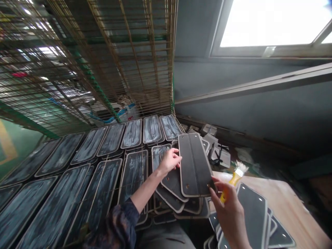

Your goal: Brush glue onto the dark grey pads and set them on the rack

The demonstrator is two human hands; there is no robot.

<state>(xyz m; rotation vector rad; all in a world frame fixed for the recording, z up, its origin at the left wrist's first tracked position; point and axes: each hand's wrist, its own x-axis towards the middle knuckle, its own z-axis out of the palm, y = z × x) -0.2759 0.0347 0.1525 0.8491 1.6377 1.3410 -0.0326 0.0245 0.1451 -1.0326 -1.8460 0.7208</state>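
A dark rectangular panel (pixel 193 164) with rounded corners, a pale rim and a line down its middle is held up over a fanned pile of similar panels (pixel 172 181). My left hand (pixel 170 160) pinches its left edge. At the lower right corner, the thumb and fingers of my right hand (pixel 229 204) grip it. That same hand also keeps a brush (pixel 236 175) with a yellow handle and pale bristles, its head pointing up and away. Small holes show near the panel's corners.
Rows of panels (pixel 133 173) with whitish streaks lie to the left, thin rods across some. Wire mesh racks (pixel 145 69) rise behind. More panels (pixel 251 207) are stacked on a wooden board (pixel 280 193) at right. A wall (pixel 197 76) and window stand beyond.
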